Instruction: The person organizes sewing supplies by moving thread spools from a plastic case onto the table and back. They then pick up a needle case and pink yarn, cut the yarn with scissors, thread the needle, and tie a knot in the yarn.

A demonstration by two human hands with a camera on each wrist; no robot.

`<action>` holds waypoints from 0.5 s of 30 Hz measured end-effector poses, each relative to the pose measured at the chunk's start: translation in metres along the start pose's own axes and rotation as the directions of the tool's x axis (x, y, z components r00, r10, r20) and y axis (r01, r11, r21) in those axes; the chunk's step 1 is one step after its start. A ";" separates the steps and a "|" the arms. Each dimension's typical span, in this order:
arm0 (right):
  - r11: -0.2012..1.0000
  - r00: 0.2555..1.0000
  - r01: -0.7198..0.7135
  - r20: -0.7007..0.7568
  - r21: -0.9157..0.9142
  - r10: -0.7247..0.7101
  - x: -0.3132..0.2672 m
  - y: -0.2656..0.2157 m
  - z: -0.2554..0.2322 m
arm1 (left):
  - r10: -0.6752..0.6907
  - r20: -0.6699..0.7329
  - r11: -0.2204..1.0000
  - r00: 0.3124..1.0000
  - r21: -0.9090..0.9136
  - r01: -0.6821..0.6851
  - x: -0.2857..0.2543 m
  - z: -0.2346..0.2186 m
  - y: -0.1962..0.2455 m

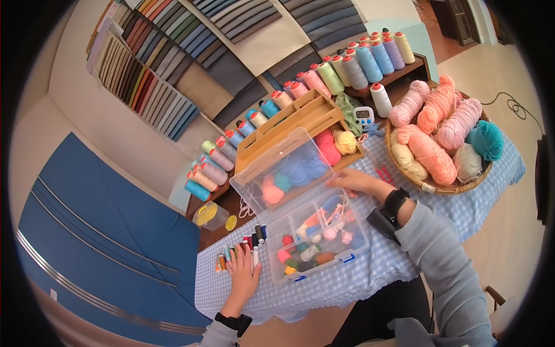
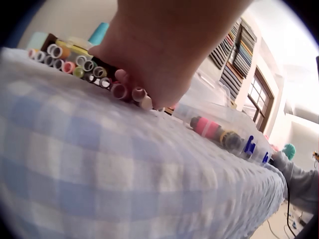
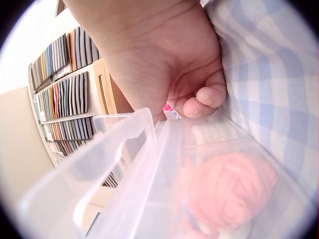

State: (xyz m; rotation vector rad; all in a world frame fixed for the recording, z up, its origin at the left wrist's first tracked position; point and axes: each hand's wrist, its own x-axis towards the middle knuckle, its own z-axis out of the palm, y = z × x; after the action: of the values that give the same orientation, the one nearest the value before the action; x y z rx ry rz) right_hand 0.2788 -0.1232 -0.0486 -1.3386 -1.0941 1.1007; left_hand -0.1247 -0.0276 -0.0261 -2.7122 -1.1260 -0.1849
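Note:
My left hand [image 1: 243, 276] rests with its fingers extended over a cluster of small thread spools [image 1: 222, 262] on the checked cloth. From the left wrist view, the fingertips touch several spools [image 2: 119, 91] lying with their ends outward. My right hand [image 1: 364, 183] grips the far right corner of a clear plastic box [image 1: 276, 228], near the lid hinge. Curled fingers [image 3: 209, 97] show against the box side in the right wrist view. The lid [image 1: 254, 169] stands raised. Inside the compartments lie small yarn balls [image 1: 287, 254] and a pink ball [image 3: 232, 184].
A wicker basket [image 1: 429, 188] of yarn skeins stands at the right. Behind the lid is a wooden rack [image 1: 277, 130], with thread cones [image 1: 370, 62] beyond. A small tub [image 1: 211, 216] sits at the left, and a timer [image 1: 364, 115] near the basket.

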 end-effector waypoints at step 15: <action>1.000 1.000 -0.005 -0.021 -0.005 0.004 -0.002 -0.004 0.002 | -0.116 0.107 0.337 0.987 -0.931 0.141 0.065 -0.037 0.031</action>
State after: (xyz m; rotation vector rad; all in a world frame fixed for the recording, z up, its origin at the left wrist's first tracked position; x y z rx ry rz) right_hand 0.2768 -0.1245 -0.0450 -1.3547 -1.0799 1.0852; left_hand -0.0579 -0.0128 0.0184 -3.5510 -1.5922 -1.2151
